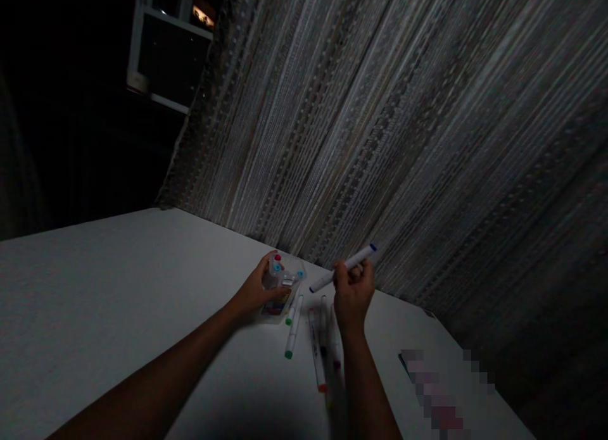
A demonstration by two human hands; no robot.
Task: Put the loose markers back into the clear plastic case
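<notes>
My left hand (256,288) is closed around a clear plastic marker case (287,279), tilted above the white table. Red and blue round ends show inside the case, and a printed label is on its lower side. Between thumb and fingers, my right hand (354,294) grips a white marker (350,266) with dark blue ends, held slanting up to the right. On the table between my hands lie several more markers, among them a green-ended marker (293,329) and an orange-ended marker (317,351). My right forearm partly covers a purple-ended marker (335,345).
A striped, textured curtain (332,111) hangs along the far edge of the white table (118,288). Toward the right edge lies a blurred-out pinkish item (434,392). A window frame (166,60) stands in the dark at upper left. The room is dim.
</notes>
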